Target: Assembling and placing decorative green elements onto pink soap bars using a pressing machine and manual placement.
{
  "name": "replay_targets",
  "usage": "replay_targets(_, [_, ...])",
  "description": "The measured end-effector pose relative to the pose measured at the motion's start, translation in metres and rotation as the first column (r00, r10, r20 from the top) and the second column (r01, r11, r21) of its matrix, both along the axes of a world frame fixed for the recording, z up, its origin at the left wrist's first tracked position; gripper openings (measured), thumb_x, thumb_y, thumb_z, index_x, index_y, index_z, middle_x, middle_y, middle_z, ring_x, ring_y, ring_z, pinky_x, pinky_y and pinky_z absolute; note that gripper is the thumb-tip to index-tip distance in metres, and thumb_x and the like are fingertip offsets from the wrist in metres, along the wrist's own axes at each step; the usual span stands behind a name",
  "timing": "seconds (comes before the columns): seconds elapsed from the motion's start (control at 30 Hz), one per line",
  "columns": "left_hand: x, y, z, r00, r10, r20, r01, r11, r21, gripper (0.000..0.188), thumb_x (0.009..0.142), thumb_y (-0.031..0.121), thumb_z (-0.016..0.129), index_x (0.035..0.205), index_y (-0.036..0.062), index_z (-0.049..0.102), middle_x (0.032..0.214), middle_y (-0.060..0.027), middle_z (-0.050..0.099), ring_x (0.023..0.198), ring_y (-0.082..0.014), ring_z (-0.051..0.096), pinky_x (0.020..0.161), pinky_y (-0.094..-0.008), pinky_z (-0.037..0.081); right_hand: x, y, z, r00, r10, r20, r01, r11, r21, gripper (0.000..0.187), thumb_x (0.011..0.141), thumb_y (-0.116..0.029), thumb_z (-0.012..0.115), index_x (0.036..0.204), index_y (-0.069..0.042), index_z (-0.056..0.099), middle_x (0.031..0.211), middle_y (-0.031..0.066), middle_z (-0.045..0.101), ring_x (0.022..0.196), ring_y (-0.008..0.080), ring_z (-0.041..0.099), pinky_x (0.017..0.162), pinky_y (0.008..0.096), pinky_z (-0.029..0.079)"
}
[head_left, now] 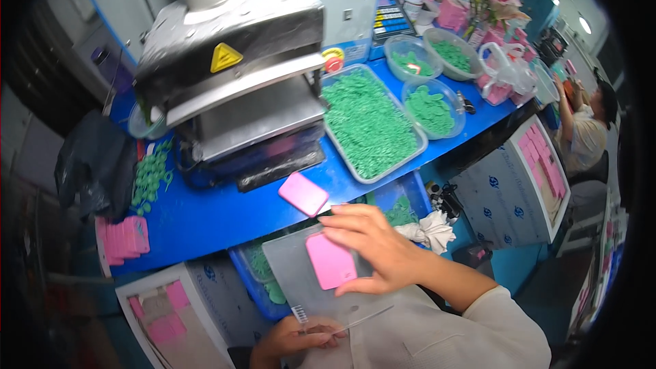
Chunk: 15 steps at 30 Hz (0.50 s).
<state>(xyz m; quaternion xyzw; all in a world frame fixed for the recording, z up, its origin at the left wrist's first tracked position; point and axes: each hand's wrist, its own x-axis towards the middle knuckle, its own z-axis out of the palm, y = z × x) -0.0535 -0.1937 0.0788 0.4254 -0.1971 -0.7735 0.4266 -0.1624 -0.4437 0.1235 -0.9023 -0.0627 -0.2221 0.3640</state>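
My right hand (379, 242) curls over a flat pink rectangular piece (331, 261) with rounded corners, thumb at its lower edge and fingers at its upper edge. Behind that piece is a grey, see-through sheet (290, 270), which seems to rest near my lap. Low in the view, my left hand (301, 339) is closed around a thin, pale rod (369, 317) that points to the right. Its palm is partly hidden. A second pink piece (304, 194) lies on the blue table (205, 231), just beyond my right hand.
A metal press (239, 82) stands on the table. Right of it are a tray of green pieces (369, 123) and several bowls of them, one a round bowl (430, 109). Pink pieces (124, 239) are stacked at the left edge. A blue bin (417, 191) sits below; another person (581, 123) sits far right.
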Motion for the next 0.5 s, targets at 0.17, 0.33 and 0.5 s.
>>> replay_targets(0.17, [0.003,-0.008,0.012,0.973,-0.054,0.225,0.094,0.981,-0.171,0.031,0.093,0.012,0.058,0.121,-0.0018,0.06,0.118,-0.0104,0.063,0.106,-0.0163,0.059,0.092,-0.0297,0.045,-0.007,0.004,0.013,0.978,0.015,0.21,0.0,0.997,-0.073,0.069,0.075,-0.037,0.076,0.126,-0.001,0.047,0.13,0.019,0.051,0.12,0.0359,0.045,0.1,0.0501,0.041])
replay_targets(0.33, [0.001,-0.011,0.02,0.9,0.057,0.432,0.108,0.932,-0.347,0.031,0.091,0.013,0.062,0.12,0.0009,0.062,0.123,-0.013,0.06,0.113,-0.0227,0.055,0.098,-0.0346,0.04,-0.011,0.011,0.017,0.952,-0.016,0.306,0.057,0.991,-0.123,0.06,0.079,-0.036,0.073,0.123,-0.003,0.049,0.128,0.0185,0.053,0.115,0.0329,0.049,0.096,0.0485,0.046])
replay_targets(0.5, [-0.001,-0.006,0.012,0.887,0.076,0.455,0.118,0.917,-0.382,0.033,0.09,0.014,0.064,0.12,0.0009,0.06,0.124,-0.0141,0.059,0.114,-0.0248,0.054,0.098,-0.0358,0.04,-0.013,0.015,0.017,0.948,-0.029,0.316,0.071,0.99,-0.123,0.058,0.078,-0.036,0.073,0.121,-0.003,0.052,0.126,0.0165,0.054,0.111,0.0311,0.05,0.092,0.0447,0.047])
